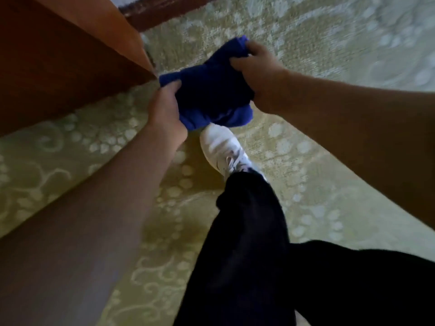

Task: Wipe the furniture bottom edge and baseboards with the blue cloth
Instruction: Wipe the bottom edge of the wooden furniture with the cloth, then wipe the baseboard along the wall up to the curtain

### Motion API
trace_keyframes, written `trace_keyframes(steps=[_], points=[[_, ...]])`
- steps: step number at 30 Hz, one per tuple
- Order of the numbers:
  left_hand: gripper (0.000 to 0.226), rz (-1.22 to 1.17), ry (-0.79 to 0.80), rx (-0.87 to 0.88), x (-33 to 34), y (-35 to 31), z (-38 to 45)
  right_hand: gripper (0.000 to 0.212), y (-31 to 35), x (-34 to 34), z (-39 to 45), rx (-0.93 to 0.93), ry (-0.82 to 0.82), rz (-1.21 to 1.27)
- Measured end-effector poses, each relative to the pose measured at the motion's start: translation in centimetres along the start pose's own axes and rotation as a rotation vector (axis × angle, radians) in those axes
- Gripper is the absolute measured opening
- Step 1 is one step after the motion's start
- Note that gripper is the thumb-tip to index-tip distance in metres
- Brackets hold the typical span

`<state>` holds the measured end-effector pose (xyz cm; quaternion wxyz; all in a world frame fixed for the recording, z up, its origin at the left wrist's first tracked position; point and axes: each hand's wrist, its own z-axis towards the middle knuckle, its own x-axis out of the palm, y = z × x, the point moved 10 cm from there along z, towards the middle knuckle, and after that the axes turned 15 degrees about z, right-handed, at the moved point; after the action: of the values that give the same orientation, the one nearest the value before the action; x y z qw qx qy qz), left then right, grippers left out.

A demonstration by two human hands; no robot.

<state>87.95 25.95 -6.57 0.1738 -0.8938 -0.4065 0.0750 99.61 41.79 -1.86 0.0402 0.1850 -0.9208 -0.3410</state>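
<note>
I see both hands holding the blue cloth point(211, 90) in the air, above the green patterned carpet point(317, 43). I take the cloth as my landmark. The left hand point(164, 109) is at the lower left side of the cloth; its thumb lies on top and the fingers curl under the fabric, so it grips one bunched end. The right hand point(256, 69) is at the upper right side of the cloth; its fingers pinch the far edge and the palm covers part of the fabric. The cloth is crumpled between the two hands, not spread flat.

To the left of the cloth, and very close to its left corner, stands the wooden furniture point(58, 55), with its bottom corner meeting the carpet. I cannot tell whether the cloth touches this corner. Beyond the cloth, at the top, a dark brown baseboard point(160, 10) runs along the carpet edge. Just below the cloth I see a white shoe point(223, 147) and a leg in black trousers point(247, 231).
</note>
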Motion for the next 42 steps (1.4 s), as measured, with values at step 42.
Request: trace_keyframes(steps=[42], points=[[0.044,-0.573,-0.472,0.138,-4.6,0.2,9.0,0.029,-1.3,22.2,14.1,-0.375,0.553,-0.383]])
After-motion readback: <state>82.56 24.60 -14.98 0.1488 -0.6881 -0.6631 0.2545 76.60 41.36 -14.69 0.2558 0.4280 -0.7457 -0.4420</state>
